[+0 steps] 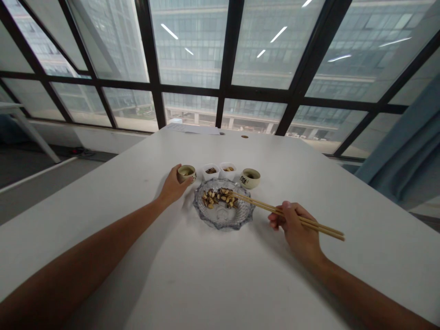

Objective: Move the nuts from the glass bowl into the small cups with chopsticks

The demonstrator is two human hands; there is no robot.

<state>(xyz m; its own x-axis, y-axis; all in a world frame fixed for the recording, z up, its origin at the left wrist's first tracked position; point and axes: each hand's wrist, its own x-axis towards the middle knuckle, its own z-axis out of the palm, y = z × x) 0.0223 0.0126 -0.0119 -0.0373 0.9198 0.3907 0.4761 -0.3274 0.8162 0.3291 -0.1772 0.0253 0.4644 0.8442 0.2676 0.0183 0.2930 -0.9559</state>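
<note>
My left hand (174, 185) is wrapped round a small green ceramic cup (187, 174) on the table; something pale lies inside it. In my right hand (298, 224) is a pair of wooden chopsticks (275, 209), their tips in a heap of mixed seeds and nuts (220, 197). That heap lies at the back of a clear scalloped glass bowl (225, 223). Whether the tips pinch a piece is too small to tell.
Behind the bowl stand a white dish of dark seeds (211, 172) and a white dish of pale nuts (228, 170). A second ceramic cup (250, 178) is to their right. Papers (192, 129) lie at the far edge of the white table (192, 275), before the windows.
</note>
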